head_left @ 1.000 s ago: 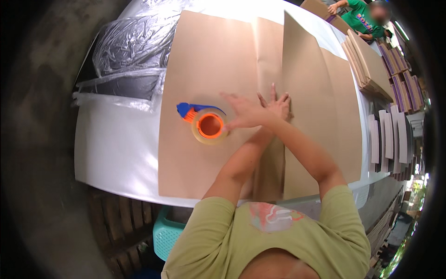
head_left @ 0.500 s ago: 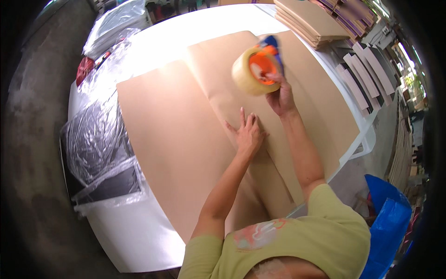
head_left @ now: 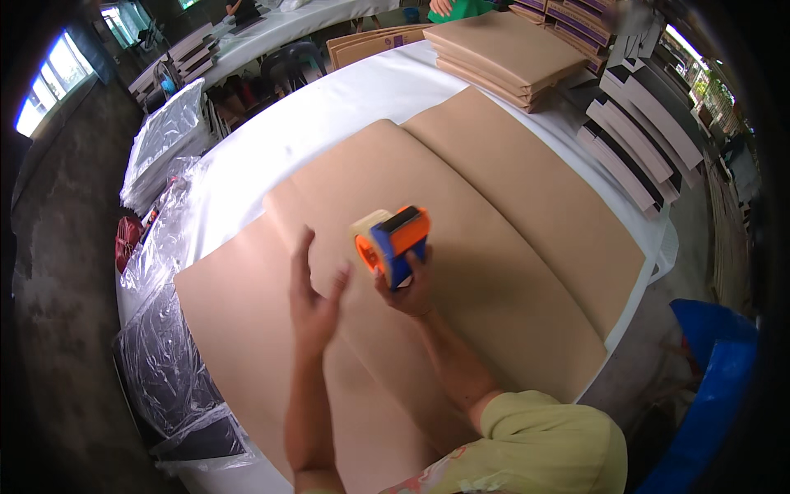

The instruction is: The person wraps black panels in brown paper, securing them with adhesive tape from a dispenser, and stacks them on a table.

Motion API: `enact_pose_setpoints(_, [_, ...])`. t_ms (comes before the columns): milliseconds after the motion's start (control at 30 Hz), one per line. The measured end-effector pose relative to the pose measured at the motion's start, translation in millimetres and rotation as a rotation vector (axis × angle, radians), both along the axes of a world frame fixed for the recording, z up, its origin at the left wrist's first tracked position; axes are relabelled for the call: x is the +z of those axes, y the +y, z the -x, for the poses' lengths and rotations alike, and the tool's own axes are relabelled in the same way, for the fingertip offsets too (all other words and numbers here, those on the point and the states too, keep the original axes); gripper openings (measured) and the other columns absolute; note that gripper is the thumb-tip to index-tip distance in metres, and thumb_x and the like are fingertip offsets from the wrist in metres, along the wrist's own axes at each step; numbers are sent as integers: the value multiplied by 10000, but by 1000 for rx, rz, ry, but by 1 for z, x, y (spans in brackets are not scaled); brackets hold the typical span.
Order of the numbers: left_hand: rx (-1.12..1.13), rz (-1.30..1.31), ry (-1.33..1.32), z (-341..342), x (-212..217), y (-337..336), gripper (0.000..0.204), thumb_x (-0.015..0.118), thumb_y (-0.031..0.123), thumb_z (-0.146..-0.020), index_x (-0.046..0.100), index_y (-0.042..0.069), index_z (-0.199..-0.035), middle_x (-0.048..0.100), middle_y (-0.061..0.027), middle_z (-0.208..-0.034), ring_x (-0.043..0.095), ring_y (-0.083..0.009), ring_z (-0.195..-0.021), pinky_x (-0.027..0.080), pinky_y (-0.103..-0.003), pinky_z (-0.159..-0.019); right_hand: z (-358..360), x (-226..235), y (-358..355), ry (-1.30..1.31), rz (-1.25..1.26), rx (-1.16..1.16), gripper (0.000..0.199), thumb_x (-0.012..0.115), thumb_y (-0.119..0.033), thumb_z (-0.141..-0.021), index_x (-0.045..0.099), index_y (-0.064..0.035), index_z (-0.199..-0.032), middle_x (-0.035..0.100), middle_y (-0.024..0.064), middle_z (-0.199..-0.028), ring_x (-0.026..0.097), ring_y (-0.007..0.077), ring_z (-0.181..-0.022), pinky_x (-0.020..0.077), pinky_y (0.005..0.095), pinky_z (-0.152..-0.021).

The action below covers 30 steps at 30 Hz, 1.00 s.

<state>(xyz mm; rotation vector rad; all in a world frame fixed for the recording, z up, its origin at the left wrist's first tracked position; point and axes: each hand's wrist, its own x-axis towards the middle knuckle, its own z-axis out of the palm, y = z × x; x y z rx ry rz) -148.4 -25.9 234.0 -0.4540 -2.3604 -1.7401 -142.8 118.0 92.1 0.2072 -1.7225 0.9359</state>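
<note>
My right hand [head_left: 409,284] grips an orange and blue tape dispenser [head_left: 401,239] fitted with a wide roll of pale tape [head_left: 368,225]. It is held up over large overlapping sheets of brown kraft paper [head_left: 494,247] spread on a white-covered table [head_left: 346,90]. To the left of the dispenser, my left hand [head_left: 317,300] is raised above the paper, thumb and fingers apart, holding nothing; it is slightly blurred. A paper seam runs beneath both hands.
Clear plastic film [head_left: 164,329] covers dark flat pieces along the left edge. A stack of brown-wrapped packages [head_left: 510,53] stands at the far right, beside piled white and black strips [head_left: 638,136]. A blue sheet [head_left: 712,395] hangs at lower right. Another person's hand [head_left: 442,8] shows at the back.
My left hand has lifted off the paper and moved left. The dispenser in my right hand has come nearer and turned. The view has shifted, showing more of the room's far side.
</note>
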Motion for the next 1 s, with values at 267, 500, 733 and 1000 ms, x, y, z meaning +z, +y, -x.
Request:
enact_pose_setpoints(267, [-373, 528, -90, 4, 85, 16, 332, 660, 151, -788, 621, 9, -1086, 647, -167, -999, 570, -253, -1045, 455, -325, -812, -4, -7, -11, -18, 41, 89, 648, 744, -79, -655, 421, -249, -1191, 432, 169, -1093, 515, 298, -917, 501, 367, -652])
enact_pose_setpoints(500, [-340, 374, -119, 40, 65, 0, 129, 585, -8, -807, 667, -31, -904, 675, -82, -801, 630, -128, -775, 501, -264, -721, -11, 18, -22, -415, 965, 793, 560, 769, -90, -658, 509, -229, -1134, 372, 131, -1112, 493, 249, -936, 507, 291, -646])
enact_pose_setpoints(733, [218, 443, 538, 146, 136, 11, 130, 564, 59, -814, 692, 66, -837, 682, -74, -766, 642, -142, -666, 500, -271, -648, -20, 109, -25, -499, -64, -8, 695, 718, -78, -596, 500, -154, -1251, 405, 154, -1164, 560, 283, -671, 533, 366, -692])
enact_pose_setpoints(1000, [-238, 450, -113, 134, -54, -6, 555, 819, 310, -595, 631, 38, -1040, 662, -83, -916, 613, -195, -858, 489, -323, -770, -88, 170, 7, -953, -377, 239, 540, 634, -239, -624, 562, -25, -1115, 574, 130, -1098, 625, 305, -803, 511, 395, -708])
